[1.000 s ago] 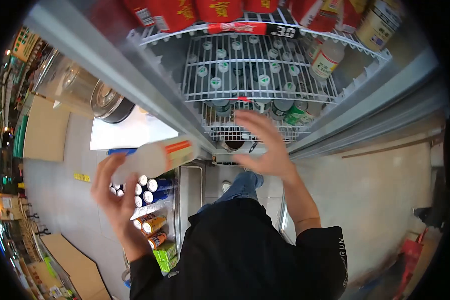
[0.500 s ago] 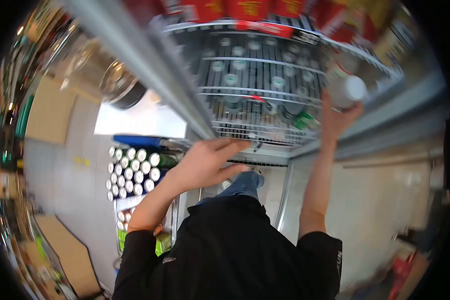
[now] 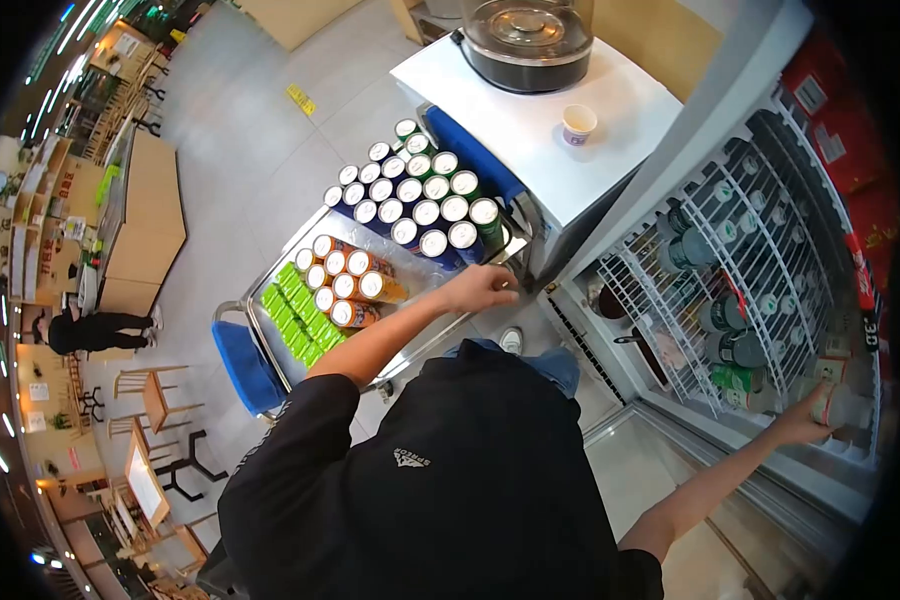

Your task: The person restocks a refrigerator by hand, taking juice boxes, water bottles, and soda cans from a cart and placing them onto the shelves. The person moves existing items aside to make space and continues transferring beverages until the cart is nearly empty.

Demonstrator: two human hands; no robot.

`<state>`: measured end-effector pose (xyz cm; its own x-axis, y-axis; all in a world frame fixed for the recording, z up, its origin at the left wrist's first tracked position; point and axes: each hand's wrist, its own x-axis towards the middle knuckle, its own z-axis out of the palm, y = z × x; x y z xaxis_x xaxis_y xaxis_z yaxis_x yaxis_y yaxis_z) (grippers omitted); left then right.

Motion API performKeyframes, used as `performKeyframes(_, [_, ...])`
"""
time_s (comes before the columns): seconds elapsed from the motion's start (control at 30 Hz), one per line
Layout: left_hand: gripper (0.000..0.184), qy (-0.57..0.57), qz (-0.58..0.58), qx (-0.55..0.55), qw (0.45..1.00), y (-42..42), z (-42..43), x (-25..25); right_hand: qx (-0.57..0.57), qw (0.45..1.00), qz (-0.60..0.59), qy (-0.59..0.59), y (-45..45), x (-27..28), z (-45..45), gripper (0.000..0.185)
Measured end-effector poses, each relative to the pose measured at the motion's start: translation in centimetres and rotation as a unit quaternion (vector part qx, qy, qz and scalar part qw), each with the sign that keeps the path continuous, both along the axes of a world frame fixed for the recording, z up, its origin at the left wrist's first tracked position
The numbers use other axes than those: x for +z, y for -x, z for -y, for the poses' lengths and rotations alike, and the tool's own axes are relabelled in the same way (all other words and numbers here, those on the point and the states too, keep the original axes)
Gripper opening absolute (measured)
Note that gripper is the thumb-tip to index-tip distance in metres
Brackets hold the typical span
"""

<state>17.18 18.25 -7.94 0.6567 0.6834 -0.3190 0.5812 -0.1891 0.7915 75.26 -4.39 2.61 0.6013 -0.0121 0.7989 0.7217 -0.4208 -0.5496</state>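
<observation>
My right hand [image 3: 802,422] reaches into the fridge on the right, its fingers round a pale bottle [image 3: 838,405] at the near end of a wire shelf [image 3: 745,290]. Capped bottles [image 3: 727,231] stand in rows on that shelf, and a green can [image 3: 736,380] lies near the bottle. Empty, with loosely bent fingers apart, my left hand [image 3: 478,289] hangs over the edge of a metal cart [image 3: 425,345]. On the cart are several blue and green cans [image 3: 426,212], orange cans [image 3: 345,286] and green packs [image 3: 295,318].
A white table [image 3: 610,130] beside the fridge holds a paper cup [image 3: 578,124] and a clear-topped appliance [image 3: 526,45]. The fridge's door frame [image 3: 695,130] stands between table and shelves. Far left, a person [image 3: 100,331] is near a counter [image 3: 145,225]; chairs stand below.
The view has swung left, towards the cart. The bottle passed from my left hand to my right, which carried it to the fridge shelf. My left hand is now over the cart's edge.
</observation>
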Motion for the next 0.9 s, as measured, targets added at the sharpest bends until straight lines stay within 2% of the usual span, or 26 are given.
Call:
performKeyframes(0.07, [0.037, -0.033, -0.013, 0.07, 0.997, 1.0, -0.3, -0.6, 0.003, 1.0, -0.011, 0.011, 0.7, 0.6, 0.1, 0.061])
performKeyframes(0.1, [0.035, -0.07, 0.0, 0.096, 0.993, 1.4, -0.4, -0.8, 0.052, 0.999, -0.015, -0.004, 0.9, 0.9, 0.1, 0.061])
performKeyframes(0.2, [0.034, -0.195, -0.035, 0.153, 0.968, 2.3, -1.1, -1.2, -0.024, 1.0, -0.002, 0.016, 0.8, 0.7, 0.5, 0.062])
performKeyframes(0.23, [0.039, -0.205, -0.048, 0.18, 0.961, 2.5, -1.0, -0.9, -0.019, 0.999, 0.011, 0.029, 0.5, 0.8, 0.6, 0.063])
performKeyframes(0.33, [0.047, -0.401, -0.066, 0.18, 0.896, 4.5, -1.2, -1.6, -0.028, 0.997, 0.028, 0.067, 0.1, 1.2, 0.8, 0.065])
performKeyframes(0.4, [0.055, -0.404, -0.114, 0.192, 0.887, 6.0, -1.3, -1.6, -0.068, 0.993, 0.008, 0.097, 0.2, 1.3, 1.1, 0.067])
performKeyframes(0.5, [0.058, -0.419, -0.145, 0.224, 0.868, 7.2, -1.0, -2.3, -0.008, 0.998, 0.01, 0.055, -0.7, 0.8, 1.7, 0.077])
performKeyframes(0.6, [0.061, -0.444, -0.134, 0.232, 0.855, 6.5, -0.9, -2.9, -0.01, 0.998, 0.039, 0.041, -2.3, -0.6, 2.2, 0.079])
performKeyframes(0.7, [0.066, -0.45, -0.118, 0.217, 0.858, 5.9, -1.0, -4.4, -0.051, 0.99, 0.064, 0.114, -1.2, -0.9, 3.0, 0.079])
performKeyframes(0.9, [0.068, -0.463, -0.149, 0.247, 0.838, 4.4, -1.3, -4.2, -0.141, 0.968, 0.013, 0.209, 0.4, 0.2, 2.7, 0.088])
